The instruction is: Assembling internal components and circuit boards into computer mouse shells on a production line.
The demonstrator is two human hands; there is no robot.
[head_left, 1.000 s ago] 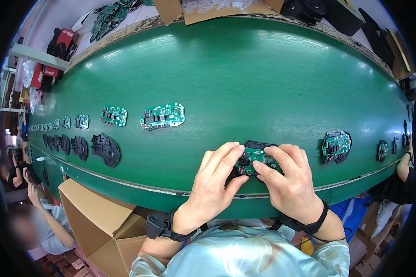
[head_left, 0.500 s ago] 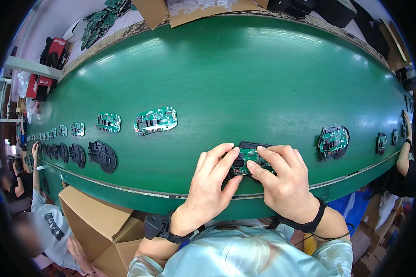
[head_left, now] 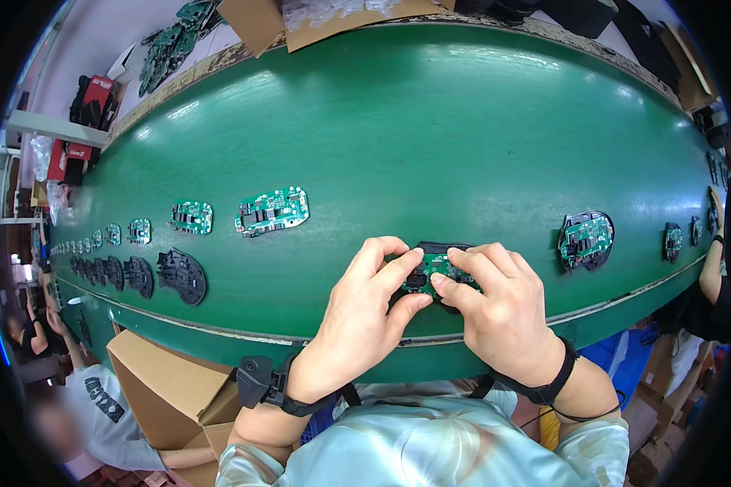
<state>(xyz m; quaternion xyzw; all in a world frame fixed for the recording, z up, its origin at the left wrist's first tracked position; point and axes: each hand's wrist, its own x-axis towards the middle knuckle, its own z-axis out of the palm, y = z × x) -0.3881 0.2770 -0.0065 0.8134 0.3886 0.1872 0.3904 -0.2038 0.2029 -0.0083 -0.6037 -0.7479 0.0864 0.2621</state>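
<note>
Both my hands grip a green circuit board [head_left: 439, 266] that sits in a black plastic shell [head_left: 444, 246] at the near side of the green table. My left hand [head_left: 364, 302] has its fingers and thumb closed on the board's left end. On the right part, the thumb and fingertips of my right hand [head_left: 505, 312] press down on the board. My fingers hide much of the board and shell. Off to the right lies another shell with a board in it [head_left: 586, 242]. Left of my hands a bare circuit board [head_left: 273, 211] and an empty black shell [head_left: 182, 276] lie apart.
A row of boards [head_left: 140, 230] and a row of shells [head_left: 138, 277] stretch away left. Cardboard boxes stand at the far edge [head_left: 365, 24] and below the near edge at left [head_left: 158, 365]. Co-workers sit at left [head_left: 110, 418] and right [head_left: 711, 280].
My hands stay on the board and shell, with the left fingers shifted slightly. The co-worker at lower left has moved an arm toward the cardboard box.
</note>
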